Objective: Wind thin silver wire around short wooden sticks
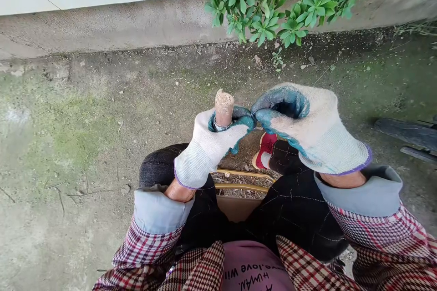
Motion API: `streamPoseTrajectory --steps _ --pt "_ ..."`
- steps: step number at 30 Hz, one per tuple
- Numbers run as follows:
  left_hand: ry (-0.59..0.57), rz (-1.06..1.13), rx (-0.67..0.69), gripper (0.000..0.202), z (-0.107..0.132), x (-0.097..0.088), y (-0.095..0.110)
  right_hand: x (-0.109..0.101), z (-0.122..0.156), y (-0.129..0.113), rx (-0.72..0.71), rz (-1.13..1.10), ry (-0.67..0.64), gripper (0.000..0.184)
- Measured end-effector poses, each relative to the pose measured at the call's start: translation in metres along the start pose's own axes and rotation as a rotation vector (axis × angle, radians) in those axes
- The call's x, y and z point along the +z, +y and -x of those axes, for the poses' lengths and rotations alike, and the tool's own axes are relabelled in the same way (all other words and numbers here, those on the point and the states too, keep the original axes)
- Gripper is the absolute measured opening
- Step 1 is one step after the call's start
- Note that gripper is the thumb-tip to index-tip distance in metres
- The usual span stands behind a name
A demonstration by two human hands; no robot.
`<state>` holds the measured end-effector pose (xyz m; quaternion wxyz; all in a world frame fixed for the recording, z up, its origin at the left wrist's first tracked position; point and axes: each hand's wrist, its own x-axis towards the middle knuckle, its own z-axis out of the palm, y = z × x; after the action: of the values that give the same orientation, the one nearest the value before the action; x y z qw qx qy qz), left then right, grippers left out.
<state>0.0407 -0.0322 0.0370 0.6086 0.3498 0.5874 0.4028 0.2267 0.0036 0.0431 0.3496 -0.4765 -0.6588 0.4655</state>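
Observation:
My left hand (221, 134), in a white glove with a blue-green coated palm, is wrapped round a short wooden stick (224, 105). Its rough, frayed end stands up out of the fist, and what looks like a thin wire circles it where it meets the glove. The rest of the stick is hidden below. My right hand (300, 120), gloved the same way, has thumb and forefinger pinched together, touching the left fingertips. Whatever sits in that pinch is too small to make out.
Beneath my lap show a seat with yellow metal bars (244, 180) and a red shoe (266, 148). A leafy green shrub (266, 0) overhangs a low concrete wall (136, 27) ahead. Dark objects (409, 134) lie at the right. The ground is mossy, with scattered twigs.

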Motion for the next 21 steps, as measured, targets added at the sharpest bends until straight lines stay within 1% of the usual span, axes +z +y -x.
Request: streamPoseTrajectory --steps 3,8,12,14,16,19,21 --pt "-0.010 0.011 -0.005 0.020 0.002 0.001 0.001 0.000 0.000 0.000 0.023 0.024 -0.001 0.006" --pt "-0.004 0.028 -0.017 0.019 0.004 0.002 0.003 0.002 0.001 0.004 -0.011 0.004 0.008 0.007" --pt "0.025 -0.013 -0.029 0.018 0.003 0.000 0.002 -0.002 0.000 0.000 0.041 -0.010 0.033 0.008" --pt "0.027 -0.032 -0.019 0.017 0.002 -0.002 0.002 -0.005 -0.001 -0.004 0.039 -0.014 0.054 0.008" --pt "0.025 -0.052 -0.003 0.014 0.001 -0.003 0.001 -0.009 -0.001 -0.007 -0.010 0.049 0.028 0.014" --pt "0.007 -0.059 -0.003 0.011 0.000 -0.005 -0.001 -0.012 0.000 -0.011 -0.122 0.246 -0.079 0.024" --pt "-0.002 -0.062 -0.008 0.011 0.000 -0.005 -0.002 -0.012 0.001 -0.012 -0.166 0.341 -0.117 0.024"
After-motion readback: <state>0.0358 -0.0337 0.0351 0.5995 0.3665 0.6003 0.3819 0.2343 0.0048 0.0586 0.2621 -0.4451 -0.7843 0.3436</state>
